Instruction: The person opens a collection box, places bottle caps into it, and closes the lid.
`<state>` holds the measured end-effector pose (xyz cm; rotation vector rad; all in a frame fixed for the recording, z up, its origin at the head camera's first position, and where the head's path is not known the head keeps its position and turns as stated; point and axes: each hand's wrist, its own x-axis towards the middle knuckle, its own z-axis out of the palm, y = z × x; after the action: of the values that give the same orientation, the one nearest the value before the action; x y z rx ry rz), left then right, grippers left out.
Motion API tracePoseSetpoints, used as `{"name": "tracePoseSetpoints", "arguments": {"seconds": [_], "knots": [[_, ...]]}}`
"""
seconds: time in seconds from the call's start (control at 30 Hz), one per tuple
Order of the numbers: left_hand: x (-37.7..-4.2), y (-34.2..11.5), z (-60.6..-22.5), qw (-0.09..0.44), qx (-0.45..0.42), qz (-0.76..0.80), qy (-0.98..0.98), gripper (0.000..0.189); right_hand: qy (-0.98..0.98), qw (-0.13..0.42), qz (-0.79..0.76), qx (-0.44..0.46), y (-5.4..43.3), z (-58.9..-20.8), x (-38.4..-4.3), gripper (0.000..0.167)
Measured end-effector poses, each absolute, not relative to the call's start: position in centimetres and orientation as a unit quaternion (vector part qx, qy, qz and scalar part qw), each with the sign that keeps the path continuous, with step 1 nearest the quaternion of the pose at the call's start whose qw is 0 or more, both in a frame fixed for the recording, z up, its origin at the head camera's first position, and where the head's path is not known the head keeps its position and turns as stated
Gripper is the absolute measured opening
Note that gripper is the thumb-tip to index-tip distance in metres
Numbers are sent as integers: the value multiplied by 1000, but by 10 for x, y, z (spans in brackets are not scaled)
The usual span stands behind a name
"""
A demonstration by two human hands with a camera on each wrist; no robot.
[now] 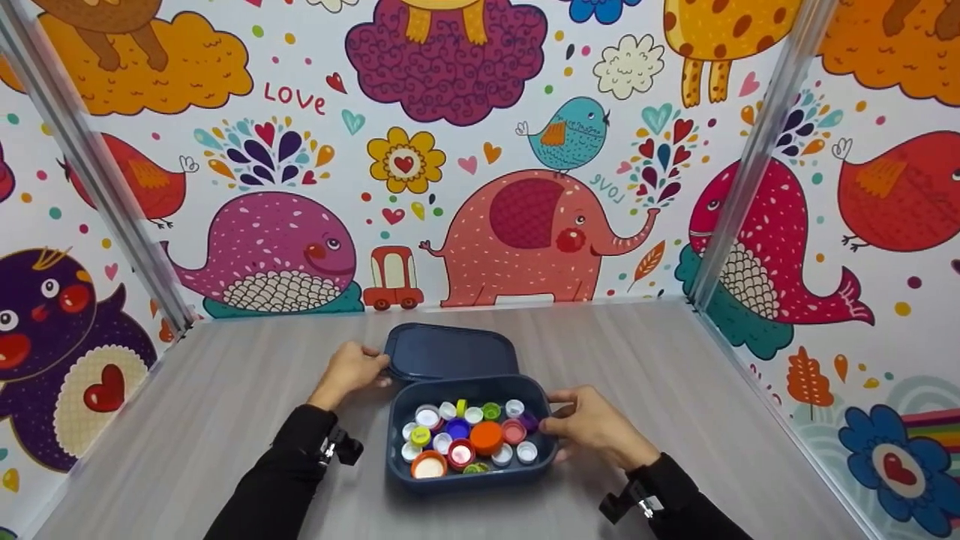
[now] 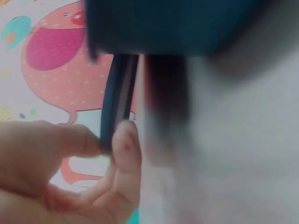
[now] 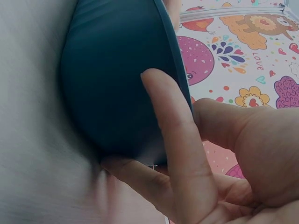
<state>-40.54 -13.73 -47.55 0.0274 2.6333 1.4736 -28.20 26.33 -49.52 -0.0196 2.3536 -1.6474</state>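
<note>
A dark blue plastic box (image 1: pixel 465 486) sits on the table, holding many bottle caps (image 1: pixel 486 438) in white, orange, red, purple, green and yellow. Just behind it is its matching flat lid (image 1: pixel 452 352), overlapping the box's back rim in the head view. My left hand (image 1: pixel 352 371) pinches the lid's left edge, thumb on one face and fingertip on the other, as the left wrist view shows. At the box's right end, my right hand (image 1: pixel 596 426) grips the wall (image 3: pixel 117 79), thumb over the rim and fingers spread along the outside.
The grey wood-grain table (image 1: pixel 247 390) runs back to a wall (image 1: pixel 480 157) printed with cartoon animals. Metal corner posts (image 1: pixel 97 165) rise at both sides. Dark sleeves with wrist cameras (image 1: pixel 341 448) flank the box.
</note>
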Motion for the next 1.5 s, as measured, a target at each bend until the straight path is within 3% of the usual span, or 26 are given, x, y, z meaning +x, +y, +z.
{"name": "tracePoseSetpoints", "arguments": {"seconds": [0.17,0.37,0.83,1.0,1.27,1.4,1.5], "knots": [[-394,-138,-461,97,34,551,828,27,811,136,-569,-2,263,-495,-282,69],[-384,-137,-448,73,44,553,829,21,808,138,-572,-1,263,-495,-282,67],[-348,-133,-435,-84,127,500,853,17,824,140,-549,14,265,-490,-284,62],[-336,-135,-436,-148,195,465,851,14,807,92,-582,26,268,-477,-289,52],[-319,-138,-451,-242,373,388,807,23,699,54,-713,-21,268,-452,-295,79],[-312,-138,-458,-265,429,331,798,32,647,79,-758,-14,272,-447,-297,88],[-307,-142,-462,-270,448,301,798,36,606,117,-787,-1,277,-445,-297,85]]}}
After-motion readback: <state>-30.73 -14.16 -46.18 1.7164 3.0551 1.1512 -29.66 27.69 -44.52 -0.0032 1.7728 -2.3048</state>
